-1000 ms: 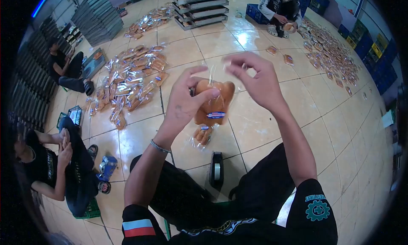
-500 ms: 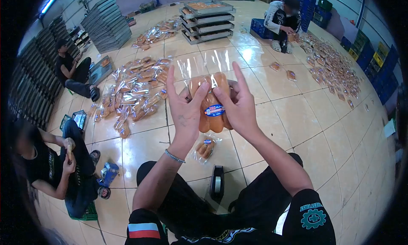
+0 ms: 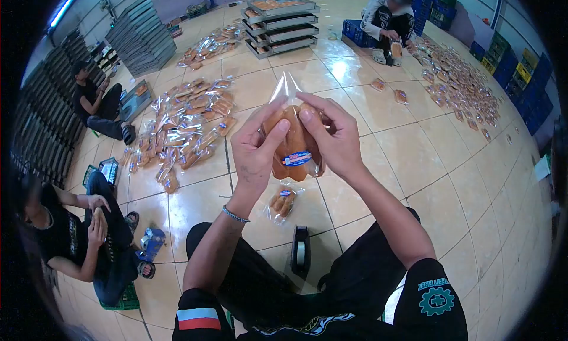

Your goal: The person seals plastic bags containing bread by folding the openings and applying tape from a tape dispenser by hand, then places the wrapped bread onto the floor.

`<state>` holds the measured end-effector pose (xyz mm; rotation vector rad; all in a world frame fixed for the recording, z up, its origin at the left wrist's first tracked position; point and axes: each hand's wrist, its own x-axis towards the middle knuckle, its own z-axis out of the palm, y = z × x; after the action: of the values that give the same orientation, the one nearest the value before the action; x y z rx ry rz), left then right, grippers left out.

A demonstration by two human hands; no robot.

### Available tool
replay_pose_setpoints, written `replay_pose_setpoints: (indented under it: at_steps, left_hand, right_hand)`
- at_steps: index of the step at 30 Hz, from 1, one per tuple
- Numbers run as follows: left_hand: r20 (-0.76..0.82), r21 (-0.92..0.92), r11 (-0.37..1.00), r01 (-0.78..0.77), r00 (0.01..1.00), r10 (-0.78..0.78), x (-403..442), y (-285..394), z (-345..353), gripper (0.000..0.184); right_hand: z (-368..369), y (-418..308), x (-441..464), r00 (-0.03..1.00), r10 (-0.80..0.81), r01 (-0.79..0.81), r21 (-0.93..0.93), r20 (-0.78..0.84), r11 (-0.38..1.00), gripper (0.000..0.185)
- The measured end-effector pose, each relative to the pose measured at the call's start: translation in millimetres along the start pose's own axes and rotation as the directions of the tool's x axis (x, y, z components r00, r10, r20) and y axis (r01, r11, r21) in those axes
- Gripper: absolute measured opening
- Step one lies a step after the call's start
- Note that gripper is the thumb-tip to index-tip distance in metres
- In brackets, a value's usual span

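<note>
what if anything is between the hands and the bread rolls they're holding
Only the clear plastic wrapping: the left hand and right hand hold the bread rolls through it. Nothing else visible stands between them, though the far side of the rolls is hidden.

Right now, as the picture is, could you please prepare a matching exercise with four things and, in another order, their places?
Things:
1. raised bread bag
2. black tape dispenser
3. bracelet
4. stacked bread trays

Places:
A. around the left wrist
B. near the picture's top edge
C. in the left hand and right hand
D. between the wearer's legs

Pairs: 1-C, 2-D, 3-A, 4-B
</note>
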<state>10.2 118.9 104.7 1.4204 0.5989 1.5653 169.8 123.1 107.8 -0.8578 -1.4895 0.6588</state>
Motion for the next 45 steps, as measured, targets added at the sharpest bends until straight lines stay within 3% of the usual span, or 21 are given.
replay_pose_setpoints:
  at_steps: [2, 6, 8, 12, 14, 15, 17, 18, 23, 26, 28, 29, 31, 35, 37, 38, 40, 45]
  left_hand:
    - [-0.021, 0.056, 0.993, -0.108, 0.994, 0.110, 0, -2, 0, 0.030]
    - [-0.051, 0.105, 0.993, -0.058, 0.997, 0.063, -1, 3, 3, 0.022]
    - [-0.139, -0.166, 0.978, 0.128, 0.979, -0.151, -1, 5, 3, 0.020]
    - [-0.133, -0.333, 0.922, 0.197, 0.958, -0.253, -2, 7, 0, 0.021]
    - [-0.138, -0.160, 0.985, 0.072, 0.986, -0.094, 1, 1, -2, 0.020]
    - [-0.124, -0.170, 0.983, 0.073, 0.988, -0.095, 2, 3, -3, 0.020]
    - [-0.079, 0.067, 0.991, 0.114, 0.991, -0.108, 2, 11, -10, 0.017]
    - [-0.095, 0.091, 0.990, 0.104, 0.991, -0.096, 2, 11, -11, 0.015]
    - [-0.128, -0.013, 0.992, 0.125, 0.984, -0.126, -1, 9, -9, 0.014]
    - [-0.132, 0.034, 0.999, 0.029, 0.991, -0.024, -1, 7, -8, 0.013]
    - [-0.026, 0.234, 0.970, -0.059, 0.997, 0.067, -1, 11, -10, 0.012]
    - [-0.026, 0.232, 0.971, -0.060, 0.997, 0.068, -2, 11, -8, 0.012]
    - [-0.010, 0.268, 0.962, -0.061, 0.998, 0.066, -5, 11, -2, 0.009]
    - [-0.037, 0.102, 0.994, -0.043, 0.998, 0.047, -6, 6, 3, 0.005]
    - [-0.015, 0.243, 0.949, -0.199, 0.978, 0.209, -10, 4, 2, 0.005]
    - [-0.017, 0.250, 0.949, -0.193, 0.979, 0.203, -9, 3, 1, 0.005]
    - [0.156, 0.514, 0.802, -0.303, 0.953, 0.260, -3, 1, -1, 0.006]
    - [0.048, 0.627, 0.772, -0.104, 0.994, 0.096, -7, 6, 3, 0.023]
  right_hand:
    - [-3, 3, 1, 1.000, 0.000, 0.000, 0.060, 0.012, 0.998, 0.032]
    - [-7, 10, 2, 0.998, 0.048, -0.054, 0.145, 0.043, 0.988, 0.028]
    - [-7, 8, 2, 0.992, 0.111, -0.121, 0.186, 0.066, 0.975, 0.026]
    - [-3, 14, 2, 0.981, 0.159, -0.182, 0.245, 0.108, 0.952, 0.025]
    - [-4, 9, 3, 0.976, 0.184, -0.207, 0.230, 0.117, 0.951, 0.025]
    - [-4, 11, 4, 0.978, 0.183, -0.202, 0.221, 0.103, 0.954, 0.025]
    - [-2, 18, 4, 0.982, 0.102, -0.153, 0.361, 0.157, 0.920, 0.025]
    - [-4, 14, 2, 0.950, 0.217, -0.294, 0.414, 0.225, 0.861, 0.025]
    - [-12, 18, 6, 0.965, 0.110, -0.200, 0.390, 0.240, 0.899, 0.023]
    - [-15, 6, 9, 0.955, 0.159, -0.260, 0.449, 0.250, 0.855, 0.020]
    - [-17, 0, 11, 0.949, 0.174, -0.286, 0.488, 0.262, 0.825, 0.012]
    - [-19, -4, 11, 0.947, 0.178, -0.294, 0.499, 0.267, 0.815, 0.009]
    - [-23, -10, 10, 0.931, 0.243, -0.302, 0.201, 0.271, 0.932, 0.017]
    - [-23, 6, 8, 0.953, 0.189, -0.247, 0.249, 0.236, 0.937, 0.020]
    - [-24, 2, 7, 0.977, 0.137, -0.177, 0.263, 0.162, 0.948, 0.016]
    - [-25, 1, 7, 0.976, 0.142, -0.183, 0.270, 0.164, 0.945, 0.016]
    - [-27, -1, 9, 0.985, 0.091, -0.124, 0.242, 0.145, 0.962, 0.010]
    - [-34, -7, 8, 0.969, 0.123, -0.134, 0.039, 0.216, 0.990, 0.013]
